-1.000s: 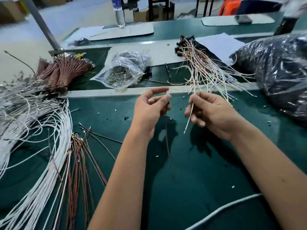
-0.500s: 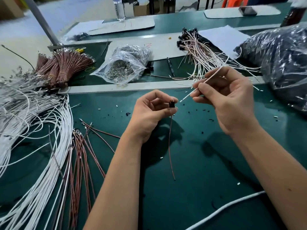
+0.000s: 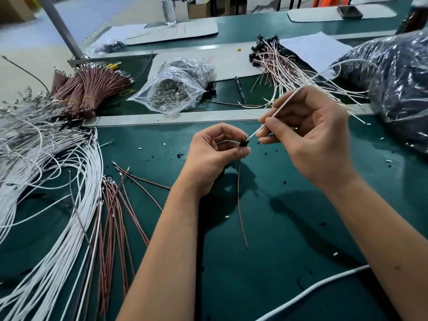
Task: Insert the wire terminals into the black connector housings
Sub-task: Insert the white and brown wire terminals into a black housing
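My left hand (image 3: 214,154) pinches a small black connector housing (image 3: 244,142) above the green mat. A brown wire (image 3: 240,205) hangs down from the housing to the mat. My right hand (image 3: 310,137) pinches a thin white wire (image 3: 281,107) between thumb and fingers. The wire's tip meets the top of the housing, and its far end arcs up to the right.
Loose white wires (image 3: 46,193) and brown wires (image 3: 115,216) lie at the left. Bundled brown wires (image 3: 88,89), a clear bag of terminals (image 3: 176,89), a pile of finished harnesses (image 3: 284,66) and a black plastic bag (image 3: 398,89) line the back. A pen (image 3: 239,89) lies beside the harnesses.
My right hand has brought the white wire's tip down and left, from apart to touching the housing in my left hand. The left hand has stayed in place.
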